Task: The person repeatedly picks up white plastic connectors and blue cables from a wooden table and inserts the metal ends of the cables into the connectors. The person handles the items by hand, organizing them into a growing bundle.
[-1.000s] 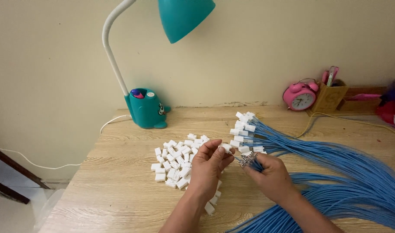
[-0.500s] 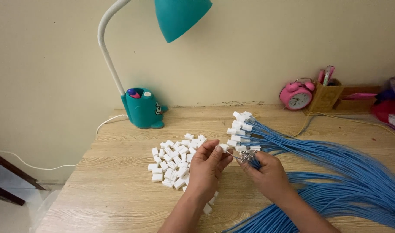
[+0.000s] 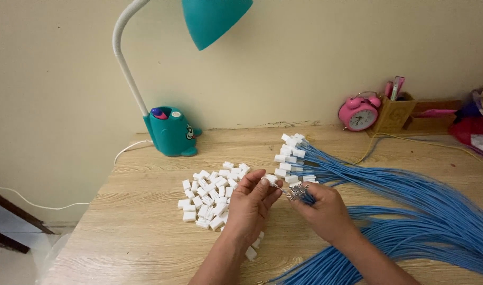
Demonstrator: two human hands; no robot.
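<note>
My left hand (image 3: 252, 205) pinches one small white plastic connector (image 3: 271, 179) between thumb and fingertips. My right hand (image 3: 324, 211) grips a bunch of blue wires (image 3: 410, 211) by their bare metal ends (image 3: 296, 192), which point toward the connector and almost touch it. A pile of loose white connectors (image 3: 209, 195) lies on the wooden table (image 3: 125, 237) just left of my left hand. Just beyond my hands lie blue wires fitted with white connectors (image 3: 290, 154).
A teal desk lamp (image 3: 172, 132) stands at the back left, its white cord trailing off the table edge. At the back right are a pink alarm clock (image 3: 358, 114), a wooden pen holder (image 3: 393, 112) and red clutter. The blue wires fan across the right side.
My hands have stayed together over the table with only slight shifts; the left hand's connector has come nearer the wire ends. The view has drifted a little.
</note>
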